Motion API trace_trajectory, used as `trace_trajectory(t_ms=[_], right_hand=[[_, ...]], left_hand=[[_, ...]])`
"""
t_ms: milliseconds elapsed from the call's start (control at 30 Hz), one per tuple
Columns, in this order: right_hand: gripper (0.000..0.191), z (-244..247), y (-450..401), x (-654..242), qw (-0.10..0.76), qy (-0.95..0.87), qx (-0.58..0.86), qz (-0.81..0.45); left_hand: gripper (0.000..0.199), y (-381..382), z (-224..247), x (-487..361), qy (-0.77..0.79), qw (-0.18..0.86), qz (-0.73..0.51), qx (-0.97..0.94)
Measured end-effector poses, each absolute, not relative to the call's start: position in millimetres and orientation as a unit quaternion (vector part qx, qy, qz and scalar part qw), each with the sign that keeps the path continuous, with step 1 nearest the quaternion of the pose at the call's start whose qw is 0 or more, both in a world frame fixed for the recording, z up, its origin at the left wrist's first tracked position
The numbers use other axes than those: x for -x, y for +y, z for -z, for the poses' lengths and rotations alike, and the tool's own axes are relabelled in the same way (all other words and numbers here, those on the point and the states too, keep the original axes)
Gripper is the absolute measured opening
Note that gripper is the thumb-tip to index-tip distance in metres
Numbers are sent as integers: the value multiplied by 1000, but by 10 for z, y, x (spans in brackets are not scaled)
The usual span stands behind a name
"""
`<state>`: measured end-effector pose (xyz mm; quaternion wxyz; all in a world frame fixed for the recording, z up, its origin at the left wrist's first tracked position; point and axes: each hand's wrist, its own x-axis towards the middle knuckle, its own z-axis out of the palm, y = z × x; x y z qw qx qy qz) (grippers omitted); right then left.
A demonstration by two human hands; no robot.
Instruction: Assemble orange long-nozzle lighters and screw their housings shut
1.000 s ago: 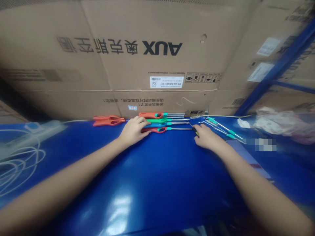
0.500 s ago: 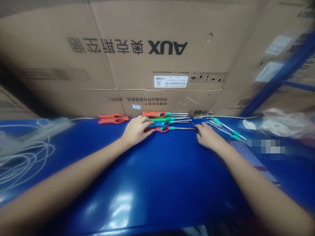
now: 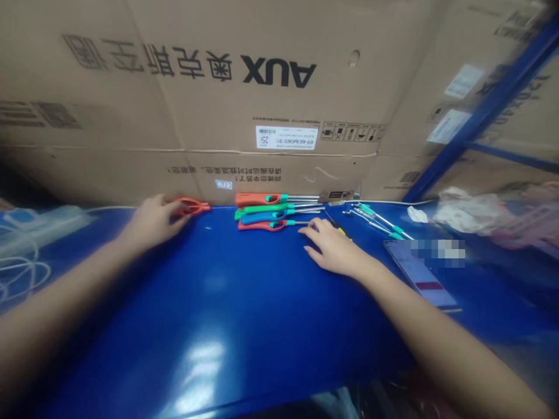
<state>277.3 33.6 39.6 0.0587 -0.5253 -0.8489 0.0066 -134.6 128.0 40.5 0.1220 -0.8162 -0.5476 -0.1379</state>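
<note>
At the left, my left hand [image 3: 155,220] has its fingers over an orange handle piece [image 3: 192,206] lying by the cardboard; its fingers close around the piece's left part. My right hand [image 3: 329,244] is low over the table with its fingers apart, the fingertips near the metal rod of the lowest red lighter [image 3: 262,225]. Above that one lie a blue lighter [image 3: 261,217], a green lighter [image 3: 262,209] and an orange lighter [image 3: 257,199], rods pointing right. A black and yellow screwdriver [image 3: 338,226] lies just beyond my right hand, partly hidden by it.
Metal rods with teal parts [image 3: 379,220] lie right of the lighters. A phone [image 3: 421,276], crumpled white tissue [image 3: 417,215] and a plastic bag [image 3: 460,212] are farther right. White cable [image 3: 26,262] coils at the left. A large cardboard box [image 3: 196,128] stands behind the blue table [image 3: 244,326].
My left hand has left the lighters and moved left onto the orange handle piece. My right hand has let go of the screwdriver and shifted toward the red lighter's rod. The view has turned slightly right.
</note>
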Motion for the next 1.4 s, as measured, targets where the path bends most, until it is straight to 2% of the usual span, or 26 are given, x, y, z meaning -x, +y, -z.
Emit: trace_trajectory(t_ms=[267, 500, 633, 767, 967, 1033, 1133, 1400], right_hand=[[42, -311, 354, -2788, 64, -868, 488, -69], [42, -300, 348, -2790, 68, -873, 477, -74], [43, -363, 231, -2656, 104, -877, 465, -57], [39, -436, 41, -2438, 172, -906, 366, -128], [14, -341, -41, -2272, 91, -946, 278, -144], [13, -323, -6, -2293, 88, -940, 292, -152], [6, -349, 56, -2374, 107, -920, 332, -178], [16, -405, 146, -2534, 80, -918, 357, -151]], left_hand=[[43, 1157, -413, 1415, -547, 128, 85, 823], [48, 976, -707, 1437, -544, 85, 76, 831], [30, 694, -783, 1113, -491, 14, 85, 867], [19, 196, -539, 517, -388, -145, 158, 897], [14, -32, -125, 155, -316, -153, 207, 913], [14, 25, -80, 199, -311, -159, 220, 911], [25, 120, -64, 291, -320, -180, 234, 900], [34, 236, -9, 358, -341, -209, 279, 873]])
